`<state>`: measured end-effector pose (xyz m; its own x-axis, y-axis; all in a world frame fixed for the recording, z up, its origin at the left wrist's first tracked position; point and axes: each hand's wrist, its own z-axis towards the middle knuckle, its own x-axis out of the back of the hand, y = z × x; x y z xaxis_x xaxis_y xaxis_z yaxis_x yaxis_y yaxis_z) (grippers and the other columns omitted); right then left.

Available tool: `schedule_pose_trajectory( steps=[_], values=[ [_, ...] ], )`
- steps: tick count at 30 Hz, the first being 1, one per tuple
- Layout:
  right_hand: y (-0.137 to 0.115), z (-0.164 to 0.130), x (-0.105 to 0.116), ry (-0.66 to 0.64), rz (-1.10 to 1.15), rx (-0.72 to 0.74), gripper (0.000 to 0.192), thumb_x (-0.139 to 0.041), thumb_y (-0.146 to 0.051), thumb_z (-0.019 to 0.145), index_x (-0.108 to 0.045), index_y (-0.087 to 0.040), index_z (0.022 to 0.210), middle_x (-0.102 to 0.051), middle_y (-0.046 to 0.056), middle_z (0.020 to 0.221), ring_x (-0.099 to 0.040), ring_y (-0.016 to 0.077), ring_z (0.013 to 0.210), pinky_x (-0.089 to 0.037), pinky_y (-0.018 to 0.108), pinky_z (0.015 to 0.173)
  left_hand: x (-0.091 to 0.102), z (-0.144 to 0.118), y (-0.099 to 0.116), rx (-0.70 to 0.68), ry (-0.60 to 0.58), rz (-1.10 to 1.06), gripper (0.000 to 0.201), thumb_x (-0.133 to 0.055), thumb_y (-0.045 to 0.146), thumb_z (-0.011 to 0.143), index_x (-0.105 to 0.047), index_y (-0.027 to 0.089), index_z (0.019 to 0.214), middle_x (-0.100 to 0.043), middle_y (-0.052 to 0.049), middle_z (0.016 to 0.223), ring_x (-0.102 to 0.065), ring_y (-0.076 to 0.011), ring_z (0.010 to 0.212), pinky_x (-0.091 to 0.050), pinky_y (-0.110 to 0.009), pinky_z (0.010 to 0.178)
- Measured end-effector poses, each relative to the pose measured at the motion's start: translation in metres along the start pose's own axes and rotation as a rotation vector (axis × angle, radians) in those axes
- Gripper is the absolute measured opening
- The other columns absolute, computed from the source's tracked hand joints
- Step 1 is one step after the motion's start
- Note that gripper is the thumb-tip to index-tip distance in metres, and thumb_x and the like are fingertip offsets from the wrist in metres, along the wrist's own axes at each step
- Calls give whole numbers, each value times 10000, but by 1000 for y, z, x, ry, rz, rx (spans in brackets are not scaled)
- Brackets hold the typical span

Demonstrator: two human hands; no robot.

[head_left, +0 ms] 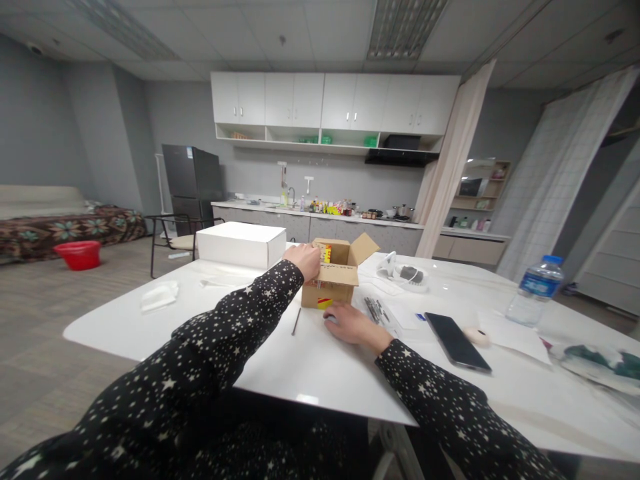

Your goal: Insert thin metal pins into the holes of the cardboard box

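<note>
A small brown cardboard box (330, 293) with red and yellow print stands on the white table, its top flaps raised. Something yellow and red shows inside, near its left wall. My left hand (306, 259) is closed over the box's upper left edge, with its fingertips partly hidden. My right hand (353, 325) lies low on the table by the front right corner of the box. Its fingers are loosely bent, thumb apart, with nothing plainly held. A thin dark stick (296, 322) lies left of that hand.
A white box (240, 244) stands behind on the left, near a crumpled clear wrapper (160, 297). To the right are a pack of small dark tools (377, 311), a white device (403, 272), a black phone (457, 341) and a water bottle (535, 292). The table's front edge (325, 399) is close.
</note>
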<state>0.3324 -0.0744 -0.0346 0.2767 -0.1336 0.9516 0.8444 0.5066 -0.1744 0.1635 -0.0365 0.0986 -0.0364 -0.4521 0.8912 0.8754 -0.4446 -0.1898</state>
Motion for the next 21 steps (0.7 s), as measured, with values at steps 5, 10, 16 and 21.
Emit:
schedule_pose_trajectory(
  steps=[5, 10, 16, 21],
  values=[
    [0, 0, 0, 0, 8, 3, 240, -500, -242, 890, -684, -163, 1022, -675, 108, 1043, -599, 219, 988, -436, 320, 903, 0, 0, -1, 8, -16, -21, 297, -407, 220, 888, -664, 133, 1008, -676, -173, 1057, -659, -288, 1005, -506, -377, 835],
    [1, 0, 0, -12, 17, -4, 249, -496, -235, 886, -687, -156, 1025, -672, 113, 1049, -598, 220, 987, -436, 321, 891, -3, 4, -4, 8, -33, -55, 305, -381, 233, 909, -642, 112, 1011, -677, -188, 1059, -667, -288, 992, -513, -359, 798],
    [2, 1, -2, -1, 11, 7, 234, -502, -232, 883, -684, -159, 1012, -674, 108, 1041, -599, 219, 978, -440, 325, 895, -5, 7, -5, 47, -41, -52, 311, -325, 274, 951, -533, 122, 1125, -702, -169, 1012, -683, -287, 963, -506, -374, 798],
    [2, 0, -2, 6, 19, 9, 233, -502, -233, 886, -682, -155, 1012, -673, 111, 1047, -598, 218, 992, -440, 323, 908, 0, 6, -3, 92, -30, -51, 307, -315, 300, 960, -469, 140, 1171, -705, -169, 1000, -689, -284, 951, -496, -377, 817]
  ],
)
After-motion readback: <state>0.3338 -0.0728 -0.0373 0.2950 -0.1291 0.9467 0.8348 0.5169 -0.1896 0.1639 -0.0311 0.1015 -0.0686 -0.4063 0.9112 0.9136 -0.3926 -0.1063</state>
